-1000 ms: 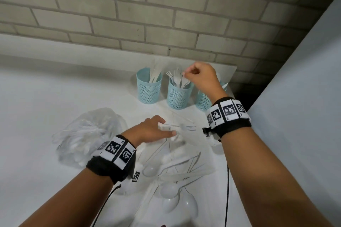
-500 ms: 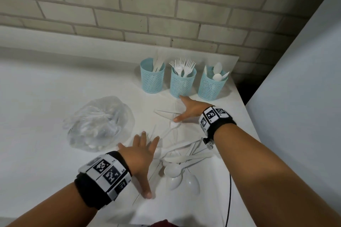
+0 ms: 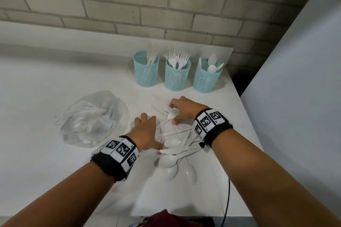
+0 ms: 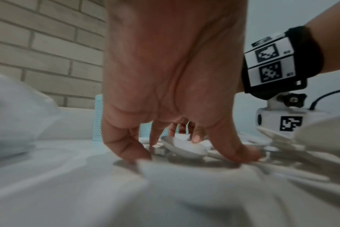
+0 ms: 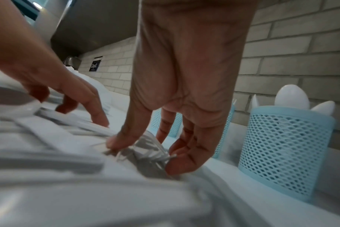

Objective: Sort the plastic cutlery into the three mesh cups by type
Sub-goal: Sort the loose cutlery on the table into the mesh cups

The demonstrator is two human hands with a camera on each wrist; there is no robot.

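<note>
Bag (image 3: 90, 118) contents blurred, perhaps cutlery

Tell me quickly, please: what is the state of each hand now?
Left hand: open, fingers spread, fingertips pressing on the loose cutlery pile.
Right hand: thumb and fingers pinching a white plastic fork at its tines.

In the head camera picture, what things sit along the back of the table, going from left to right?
Cup with knives → cup with forks → cup with spoons.
</note>
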